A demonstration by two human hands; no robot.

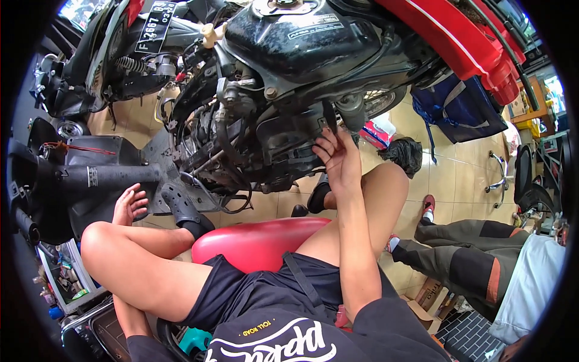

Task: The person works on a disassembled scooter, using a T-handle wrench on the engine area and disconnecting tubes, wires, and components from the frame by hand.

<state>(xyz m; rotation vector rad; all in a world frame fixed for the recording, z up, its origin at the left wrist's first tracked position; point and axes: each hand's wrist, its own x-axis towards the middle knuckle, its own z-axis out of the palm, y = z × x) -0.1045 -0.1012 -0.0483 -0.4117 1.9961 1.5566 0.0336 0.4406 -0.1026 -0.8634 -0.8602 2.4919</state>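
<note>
My right hand is raised to the side of a stripped-down motorcycle, below its black fuel tank. Its thumb and forefinger come together at the lower end of a dark strip beside the engine area. What they pinch is too small to make out, and the other fingers are loosely curled. Beyond my left knee, my left hand hangs with fingers apart, holding nothing. It is nearest to a grey-black plastic scooter panel.
I sit on a red seat. Another motorcycle stands at the far left. A black plastic bag and a blue bag are at the right. Another person's legs stretch in from the right, near cardboard. Red bodywork overhangs the upper right.
</note>
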